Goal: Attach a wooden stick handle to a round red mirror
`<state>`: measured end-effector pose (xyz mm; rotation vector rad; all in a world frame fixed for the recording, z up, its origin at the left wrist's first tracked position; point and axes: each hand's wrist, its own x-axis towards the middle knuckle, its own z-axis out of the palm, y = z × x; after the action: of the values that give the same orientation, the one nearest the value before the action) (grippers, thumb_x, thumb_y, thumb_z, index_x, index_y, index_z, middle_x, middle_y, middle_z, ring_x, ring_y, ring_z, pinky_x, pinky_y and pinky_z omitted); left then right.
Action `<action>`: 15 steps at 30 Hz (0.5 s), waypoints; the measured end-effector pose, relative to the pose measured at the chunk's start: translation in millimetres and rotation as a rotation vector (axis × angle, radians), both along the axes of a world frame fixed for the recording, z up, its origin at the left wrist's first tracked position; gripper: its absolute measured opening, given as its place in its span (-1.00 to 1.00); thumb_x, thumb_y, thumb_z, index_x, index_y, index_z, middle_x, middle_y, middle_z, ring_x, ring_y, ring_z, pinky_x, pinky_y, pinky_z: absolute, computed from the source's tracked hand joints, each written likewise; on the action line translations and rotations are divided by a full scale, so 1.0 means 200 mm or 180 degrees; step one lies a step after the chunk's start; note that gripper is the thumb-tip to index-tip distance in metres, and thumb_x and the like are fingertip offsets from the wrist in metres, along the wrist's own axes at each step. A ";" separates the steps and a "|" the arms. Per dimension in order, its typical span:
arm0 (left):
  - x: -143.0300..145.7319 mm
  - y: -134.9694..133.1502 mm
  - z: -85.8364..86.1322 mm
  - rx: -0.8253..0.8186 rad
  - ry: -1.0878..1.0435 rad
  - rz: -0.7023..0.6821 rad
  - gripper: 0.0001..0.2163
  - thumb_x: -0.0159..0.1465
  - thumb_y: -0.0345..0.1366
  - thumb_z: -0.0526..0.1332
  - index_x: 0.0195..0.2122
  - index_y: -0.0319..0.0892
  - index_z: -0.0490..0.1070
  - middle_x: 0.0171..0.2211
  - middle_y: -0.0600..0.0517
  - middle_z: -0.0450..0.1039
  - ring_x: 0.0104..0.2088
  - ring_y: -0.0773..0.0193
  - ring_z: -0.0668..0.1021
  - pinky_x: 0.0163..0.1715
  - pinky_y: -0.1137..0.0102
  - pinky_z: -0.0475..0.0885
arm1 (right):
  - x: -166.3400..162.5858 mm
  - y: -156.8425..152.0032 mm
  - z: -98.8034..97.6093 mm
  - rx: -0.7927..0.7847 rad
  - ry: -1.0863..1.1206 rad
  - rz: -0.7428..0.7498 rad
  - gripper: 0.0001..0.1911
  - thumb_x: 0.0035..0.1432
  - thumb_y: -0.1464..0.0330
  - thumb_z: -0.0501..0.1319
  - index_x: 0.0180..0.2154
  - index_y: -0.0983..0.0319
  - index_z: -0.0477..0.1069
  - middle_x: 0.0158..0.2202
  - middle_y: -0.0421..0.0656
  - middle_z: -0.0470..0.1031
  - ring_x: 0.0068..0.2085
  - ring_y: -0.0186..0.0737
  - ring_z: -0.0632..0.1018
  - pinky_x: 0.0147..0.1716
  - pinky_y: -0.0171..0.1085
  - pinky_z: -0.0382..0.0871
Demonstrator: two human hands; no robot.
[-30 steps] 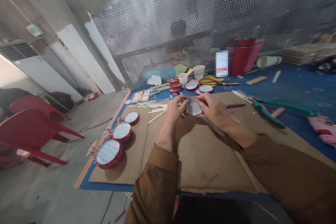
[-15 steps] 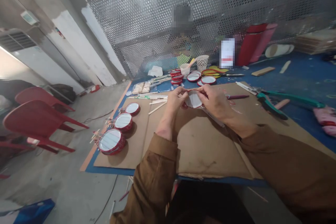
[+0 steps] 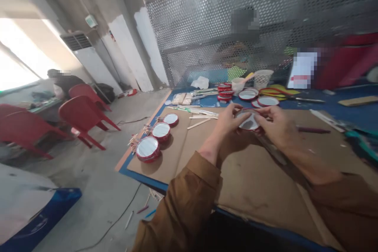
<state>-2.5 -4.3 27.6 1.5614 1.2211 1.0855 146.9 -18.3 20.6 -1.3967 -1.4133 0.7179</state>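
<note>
Between both hands is a small round disc (image 3: 249, 121) with a red rim and a pale face, held just above the cardboard (image 3: 245, 181). My left hand (image 3: 227, 124) grips its left side, thumb lying on the face. My right hand (image 3: 276, 124) pinches the right side, thumb also on top. Behind the hands, more red-rimmed discs (image 3: 268, 101) lie beside a stack of red rims (image 3: 225, 93). At the left edge of the cardboard stand three red drum-like rounds of growing size, the largest (image 3: 147, 147) nearest me, with thin sticks at their sides.
Wooden sticks (image 3: 199, 123), a paper cup (image 3: 238, 85), a patterned cup (image 3: 262, 78) and yellow-handled scissors (image 3: 277, 91) lie towards the back. Green-handled pliers (image 3: 360, 143) are at the right. A phone (image 3: 303, 69) leans near the mesh panel (image 3: 201, 35). Red chairs (image 3: 84, 114) and another person (image 3: 66, 84) are at the left.
The view has swung left, bringing the seated person into sight. Both thumbs have moved from the disc's upper edge onto its face; the hands still hold it.
</note>
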 end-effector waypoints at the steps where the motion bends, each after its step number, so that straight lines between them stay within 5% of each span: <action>1: 0.01 0.00 -0.01 -0.0004 0.0008 -0.0033 -0.68 0.29 -0.26 0.28 0.04 -0.21 0.37 -0.24 -0.04 0.50 -0.60 0.42 0.42 -0.57 0.46 0.33 | 0.00 0.00 -0.01 0.0034 0.0050 0.0011 -0.84 0.09 0.27 0.24 -0.26 0.16 0.36 -0.41 -0.14 0.52 -0.64 -0.26 0.46 -0.71 -0.24 0.38; 3: 0.02 0.01 -0.02 0.0107 0.0091 0.0033 -0.68 0.20 -0.31 0.37 -0.04 -0.22 0.40 -0.22 -0.04 0.50 -0.49 0.39 0.47 -0.48 0.48 0.37 | 0.01 0.00 -0.02 0.0048 0.0115 -0.0002 -0.80 0.08 0.24 0.25 -0.26 0.17 0.36 -0.42 -0.16 0.51 -0.65 -0.28 0.45 -0.72 -0.26 0.39; 10: 0.02 0.08 -0.06 0.0349 -0.0082 -0.0010 -0.78 0.40 -0.25 0.07 -0.26 -0.23 0.45 -0.29 -0.03 0.50 -0.29 0.30 0.53 -0.31 0.47 0.44 | 0.03 0.02 -0.02 0.0184 0.0203 0.0243 -0.86 0.06 0.28 0.24 -0.30 0.16 0.37 -0.47 -0.21 0.50 -0.66 -0.33 0.42 -0.73 -0.33 0.32; 15: 0.00 0.04 -0.06 0.0251 -0.0098 -0.0251 -0.78 0.33 -0.18 0.18 -0.16 -0.23 0.48 -0.29 -0.02 0.52 -0.32 0.28 0.53 -0.39 0.46 0.44 | 0.02 0.01 -0.02 0.0145 0.0099 0.0348 -0.85 0.07 0.26 0.21 -0.30 0.16 0.36 -0.49 -0.24 0.47 -0.64 -0.33 0.42 -0.71 -0.33 0.32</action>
<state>-2.8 3.6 16.1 1.6328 1.0988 1.1140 150.2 -17.1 16.6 -1.2759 -1.4814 0.7696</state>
